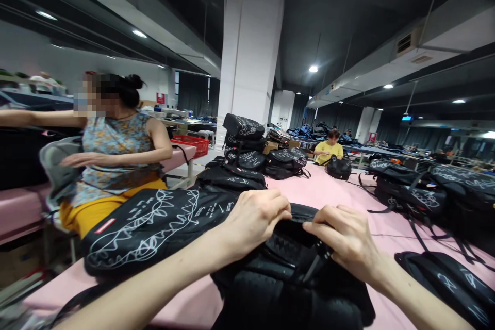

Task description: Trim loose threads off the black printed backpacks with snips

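A black backpack (286, 294) lies in front of me on the pink table, its top opening facing up. My left hand (259, 219) pinches the left part of the opening's edge, fingers closed. On the right part of the same edge, my right hand (344, 237) is closed too, thumb and fingers gripping the fabric. Between the hands the dark inside shows a little. A second black backpack (154, 232) with white scribbled print and a red label lies flat at the left, partly behind my left forearm.
The pink table (332, 191) stretches ahead. Black backpacks are piled (243, 139) at the far side, and others (410, 191) lie at the right. A person in a patterned top (119, 139) sits at the left, another in yellow (328, 152) farther back. Behind the pile rises a white pillar (251, 46).
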`<state>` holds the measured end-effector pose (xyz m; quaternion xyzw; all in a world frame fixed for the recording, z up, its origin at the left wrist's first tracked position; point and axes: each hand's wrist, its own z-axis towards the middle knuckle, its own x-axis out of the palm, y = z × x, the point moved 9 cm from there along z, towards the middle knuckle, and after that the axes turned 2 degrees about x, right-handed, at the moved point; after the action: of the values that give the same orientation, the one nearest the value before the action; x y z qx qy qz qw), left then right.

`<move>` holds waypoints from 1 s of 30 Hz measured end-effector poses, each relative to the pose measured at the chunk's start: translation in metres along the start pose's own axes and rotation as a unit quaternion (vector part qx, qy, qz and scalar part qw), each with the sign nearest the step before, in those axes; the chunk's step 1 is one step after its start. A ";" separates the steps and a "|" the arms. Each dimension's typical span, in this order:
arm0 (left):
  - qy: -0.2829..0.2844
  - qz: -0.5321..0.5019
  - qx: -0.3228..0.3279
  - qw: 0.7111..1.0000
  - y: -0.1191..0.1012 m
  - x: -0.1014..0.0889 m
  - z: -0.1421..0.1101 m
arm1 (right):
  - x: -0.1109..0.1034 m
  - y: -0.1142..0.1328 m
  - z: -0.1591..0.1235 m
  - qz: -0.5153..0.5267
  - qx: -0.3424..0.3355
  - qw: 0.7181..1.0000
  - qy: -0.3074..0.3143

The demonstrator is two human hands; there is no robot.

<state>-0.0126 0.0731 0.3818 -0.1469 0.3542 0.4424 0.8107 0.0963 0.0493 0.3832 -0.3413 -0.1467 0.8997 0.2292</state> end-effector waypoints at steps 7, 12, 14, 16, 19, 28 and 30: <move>-0.111 0.077 0.050 0.990 -0.019 -0.002 -0.011 | 0.010 -0.030 -0.006 0.125 0.139 0.982 0.038; -0.126 0.044 0.034 0.991 -0.015 -0.003 -0.011 | 0.011 -0.058 -0.014 0.147 0.263 0.949 0.095; -0.127 -0.011 0.005 0.992 -0.007 -0.003 -0.011 | 0.003 -0.064 -0.016 0.106 0.279 0.952 0.071; -0.126 -0.058 -0.019 0.990 -0.001 -0.002 -0.012 | -0.005 -0.064 -0.014 0.060 0.267 0.961 0.038; -0.130 -0.088 -0.040 0.987 0.004 -0.001 -0.015 | -0.006 -0.054 -0.009 0.025 0.225 0.973 0.032; -0.114 -0.085 -0.025 0.990 0.000 0.000 -0.012 | 0.000 -0.040 0.001 -0.024 0.167 0.984 0.059; -0.111 -0.082 -0.020 0.990 -0.001 0.000 -0.011 | -0.002 -0.038 0.004 -0.050 0.157 0.984 0.062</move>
<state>-0.0164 0.0669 0.3741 -0.1418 0.2402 0.3953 0.8752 0.1069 0.0799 0.4032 -0.3487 -0.0065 0.8759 0.3335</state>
